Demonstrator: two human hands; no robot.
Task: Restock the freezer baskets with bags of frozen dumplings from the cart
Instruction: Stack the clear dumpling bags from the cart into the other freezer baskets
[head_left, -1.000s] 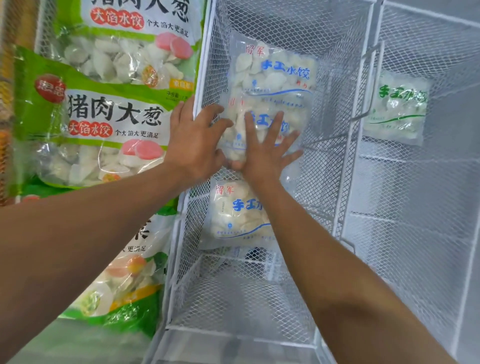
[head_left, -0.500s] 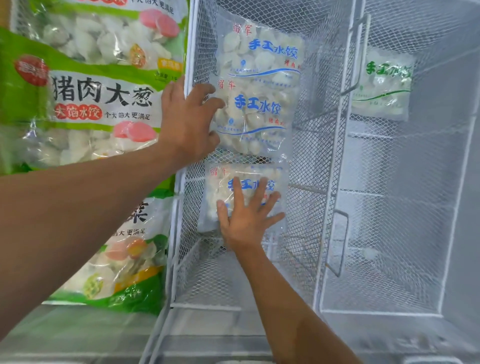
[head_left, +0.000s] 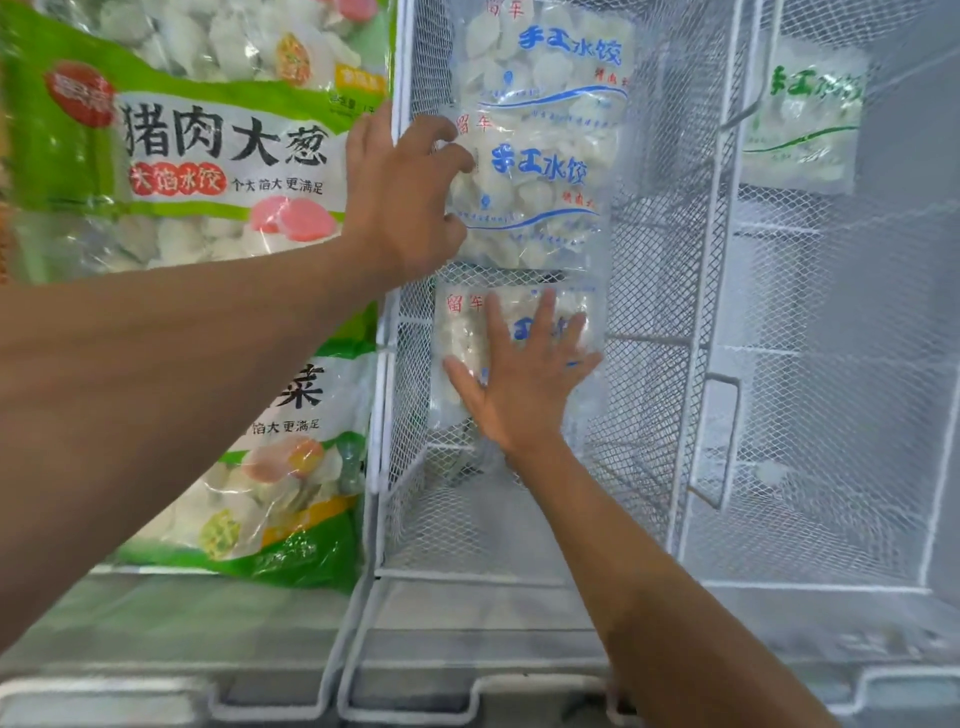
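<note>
White mesh basket in the middle is at the arranging step: left hand curls on the middle bag's nine o'clock edge, right hand lies flat, fingers spread, on the lowest bag; next, probably another bag from the cart.

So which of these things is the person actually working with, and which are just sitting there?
In the job:
left hand, fingers curled on the middle blue bag
right hand, flat on the lower blue bag
top blue bag
middle basket

Just there:
green-print bag in the right basket
big green bags on the left
</note>
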